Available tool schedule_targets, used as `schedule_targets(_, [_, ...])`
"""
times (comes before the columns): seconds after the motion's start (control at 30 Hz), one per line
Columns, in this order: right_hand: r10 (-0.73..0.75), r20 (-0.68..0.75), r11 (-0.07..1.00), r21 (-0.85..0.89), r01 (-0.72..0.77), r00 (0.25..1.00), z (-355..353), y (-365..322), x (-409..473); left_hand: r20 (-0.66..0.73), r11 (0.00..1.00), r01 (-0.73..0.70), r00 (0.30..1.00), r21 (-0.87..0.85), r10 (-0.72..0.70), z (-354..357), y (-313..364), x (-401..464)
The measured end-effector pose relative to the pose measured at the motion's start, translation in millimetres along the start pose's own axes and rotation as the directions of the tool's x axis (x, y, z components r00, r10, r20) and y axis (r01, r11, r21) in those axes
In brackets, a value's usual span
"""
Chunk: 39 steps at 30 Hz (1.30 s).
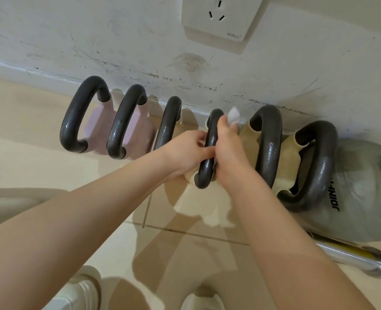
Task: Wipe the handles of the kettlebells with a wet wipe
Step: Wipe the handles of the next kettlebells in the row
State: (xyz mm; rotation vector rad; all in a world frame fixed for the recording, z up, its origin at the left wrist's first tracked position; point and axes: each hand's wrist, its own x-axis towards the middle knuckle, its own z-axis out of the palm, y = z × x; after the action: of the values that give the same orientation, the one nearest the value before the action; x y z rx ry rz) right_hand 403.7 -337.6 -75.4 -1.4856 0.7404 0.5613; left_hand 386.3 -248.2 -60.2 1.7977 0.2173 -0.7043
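Kettlebells (267,153): 6 in a row against the wall (95,41), handles up — within reach.
Left hand (189,151): grips the 4th handle (209,148), steadying it.
Right hand (227,153): wraps that handle, pressing the wet wipe (233,115) on — mid-wipe.

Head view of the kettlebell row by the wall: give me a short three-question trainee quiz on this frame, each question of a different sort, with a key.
1. True or false: the left hand holds the crumpled white wet wipe.
2. Multiple choice: counting from the left, which dark grey looped kettlebell handle do both hands grip? A) second B) fourth C) sixth
3. Fill in: the two leftmost kettlebells have ____ bodies.

Key
1. False. The right hand pinches the wipe against the gripped fourth handle; the left hand steadies that handle from the other side.
2. B.
3. Pink. The bodies further right look cream, and the last one grey.
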Motion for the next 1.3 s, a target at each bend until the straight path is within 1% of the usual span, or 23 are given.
schedule_targets(0.03, [-0.088, -0.003, 0.995, -0.053, 0.088, 0.996, 1, 10, -6, 0.005, 1.000, -0.007, 1.000, 0.006, 0.007, 0, -3, -3])
schedule_targets(0.07, [-0.132, -0.006, 0.989, -0.069, 0.131, 0.991, 2, 15, -11, 0.007, 1.000, -0.013, 1.000, 0.009, 0.013, 0, -6, -6])
schedule_targets(0.1, [-0.121, -0.019, 0.991, -0.060, 0.119, 0.993, 4, 15, -12, 0.010, 1.000, -0.020, 1.000, 0.005, 0.020, 0, -10, -7])
schedule_targets(0.27, [0.112, -0.034, 0.991, 0.077, -0.109, 0.993, 1, -12, 3, 0.029, 0.998, -0.053, 0.998, 0.024, 0.052, -3, -17, -14])
schedule_targets(0.3, [0.099, -0.015, 0.994, 0.051, -0.098, 0.995, 0, -12, 3, 0.038, 0.998, -0.057, 0.998, 0.025, 0.056, -3, -19, -16])
schedule_targets(0.4, [-0.014, 0.056, 0.999, -0.051, 0.017, 0.998, 1, -5, 0, 0.059, 0.998, -0.063, 0.996, -0.004, 0.063, -5, -22, -22])
schedule_targets(0.53, [0.000, -0.040, 0.984, -0.181, -0.007, 0.999, -1, -20, 6, 0.082, 0.997, -0.052, 0.995, -0.058, 0.057, -5, -22, -24])
schedule_targets(0.6, [-0.025, -0.044, 0.939, -0.343, 0.008, 0.999, -2, -31, 13, 0.082, 0.996, -0.045, 0.995, -0.073, 0.051, -2, -22, -23])
schedule_targets(0.67, [-0.085, 0.021, 0.834, -0.546, 0.083, 0.996, -4, -38, 15, 0.067, 0.998, -0.043, 0.997, -0.054, 0.047, 1, -23, -24])
schedule_targets(0.73, [-0.161, 0.179, 0.709, -0.664, 0.239, 0.971, -9, -45, 12, 0.048, 0.999, -0.045, 0.998, -0.031, 0.047, 4, -26, -25])
schedule_targets(0.8, [-0.183, 0.367, 0.571, -0.715, 0.402, 0.912, -12, -50, 7, 0.022, 0.999, -0.041, 0.999, -0.014, 0.042, 5, -28, -25])
schedule_targets(0.83, [-0.181, 0.451, 0.472, -0.740, 0.480, 0.874, -11, -51, 6, 0.012, 0.999, -0.038, 0.999, -0.014, 0.039, 6, -29, -24])
schedule_targets(0.87, [-0.175, 0.508, 0.333, -0.775, 0.537, 0.843, -11, -50, 4, 0.000, 0.999, -0.036, 0.999, -0.023, 0.036, 6, -29, -22])
schedule_targets(0.9, [-0.186, 0.536, 0.188, -0.804, 0.565, 0.824, -12, -48, 3, -0.012, 0.999, -0.031, 0.999, -0.043, 0.030, 6, -29, -20])
schedule_targets(0.93, [-0.217, 0.554, 0.078, -0.811, 0.580, 0.803, -14, -46, 4, -0.029, 0.997, -0.023, 0.999, -0.070, 0.021, 6, -29, -19])
schedule_targets(0.97, [-0.259, 0.555, 0.055, -0.809, 0.585, 0.791, -17, -45, 3, -0.041, 0.995, -0.010, 0.999, -0.103, 0.006, 6, -28, -17])
schedule_targets(1.03, [-0.321, 0.524, 0.135, -0.799, 0.586, 0.789, -19, -40, -1, -0.037, 0.987, 0.012, 0.999, -0.163, -0.018, 5, -28, -15])
schedule_targets(1.07, [-0.337, 0.534, 0.111, -0.796, 0.596, 0.776, -18, -36, -3, -0.039, 0.983, 0.015, 0.999, -0.180, -0.022, 4, -28, -13])
schedule_targets(1.13, [-0.323, 0.608, -0.049, -0.776, 0.629, 0.725, -15, -26, -4, -0.075, 0.983, 0.016, 0.997, -0.183, -0.030, 5, -28, -11])
schedule_targets(1.17, [-0.307, 0.639, -0.089, -0.757, 0.647, 0.706, -16, -24, -3, -0.091, 0.982, 0.015, 0.995, -0.188, -0.032, 6, -28, -11])
schedule_targets(1.2, [-0.306, 0.629, -0.052, -0.760, 0.648, 0.714, -19, -25, -2, -0.098, 0.979, 0.017, 0.994, -0.201, -0.038, 9, -26, -11])
schedule_targets(1.23, [-0.327, 0.585, 0.045, -0.775, 0.630, 0.742, -21, -27, -2, -0.096, 0.977, 0.020, 0.995, -0.212, -0.041, 11, -24, -10])
schedule_targets(1.3, [-0.376, 0.478, 0.289, -0.754, 0.590, 0.794, -22, -26, -1, -0.101, 0.976, 0.018, 0.994, -0.216, -0.040, 13, -20, -7])
